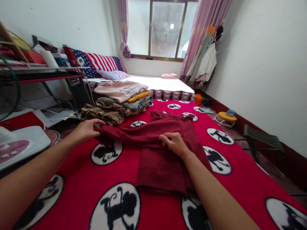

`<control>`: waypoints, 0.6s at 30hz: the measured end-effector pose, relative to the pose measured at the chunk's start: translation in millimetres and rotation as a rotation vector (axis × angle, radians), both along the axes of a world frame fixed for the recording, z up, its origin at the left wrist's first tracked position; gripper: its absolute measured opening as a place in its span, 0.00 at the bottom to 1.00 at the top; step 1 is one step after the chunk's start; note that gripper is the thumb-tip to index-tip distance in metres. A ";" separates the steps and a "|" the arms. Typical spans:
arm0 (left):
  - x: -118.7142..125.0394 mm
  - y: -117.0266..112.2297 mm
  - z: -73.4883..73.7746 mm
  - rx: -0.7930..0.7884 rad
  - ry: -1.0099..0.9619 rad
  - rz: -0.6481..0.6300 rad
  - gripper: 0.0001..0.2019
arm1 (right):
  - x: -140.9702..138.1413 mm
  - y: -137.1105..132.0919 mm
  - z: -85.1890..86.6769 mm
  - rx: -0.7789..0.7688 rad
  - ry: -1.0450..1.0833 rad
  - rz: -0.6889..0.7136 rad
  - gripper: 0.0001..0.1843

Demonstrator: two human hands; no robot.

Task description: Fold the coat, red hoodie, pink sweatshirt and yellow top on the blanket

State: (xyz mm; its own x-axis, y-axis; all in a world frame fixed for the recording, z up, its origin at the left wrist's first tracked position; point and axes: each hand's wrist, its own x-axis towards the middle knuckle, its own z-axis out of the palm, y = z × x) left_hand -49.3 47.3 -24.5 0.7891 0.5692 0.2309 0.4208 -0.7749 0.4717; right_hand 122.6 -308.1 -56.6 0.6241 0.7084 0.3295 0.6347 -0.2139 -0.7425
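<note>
The dark red garment (165,159) lies at the centre of the frame, on a bright red blanket (78,191) printed with white ovals containing black figures. The garment is a long-sleeved top in plain fabric, a deeper shade than the blanket. Its body is roughly flat, with a wide hem band (160,179) along the lower edge, set off by a horizontal seam. The right side slants toward the lower right of the frame; the upper end is bunched in small folds. One sleeve (134,134) crosses the body and extends to the left of centre, with lengthwise creases and a narrowing, gathered end.

The left hand (87,129), at left of centre, grasps the end of this sleeve between thumb and fingers. The right hand (174,144), right of centre, rests on the sleeve where it crosses the body, fingers bent; whether it pinches the fabric cannot be told.

A stack of folded clothes (112,113) sits above the sleeve end, at upper left of centre: pale pink printed top uppermost, then mustard, grey and patterned brown layers.
</note>
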 end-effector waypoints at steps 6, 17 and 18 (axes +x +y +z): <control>41.4 -62.5 92.0 0.308 -0.497 -0.044 0.10 | 6.7 4.4 6.0 0.410 0.421 -0.093 0.28; 98.2 -216.2 -5.7 0.154 -0.512 -0.384 0.24 | 37.4 -30.3 8.5 0.547 0.690 -0.167 0.38; 95.2 -212.1 -20.6 0.127 -0.476 -0.385 0.23 | 38.7 -29.2 5.4 0.561 0.693 -0.175 0.34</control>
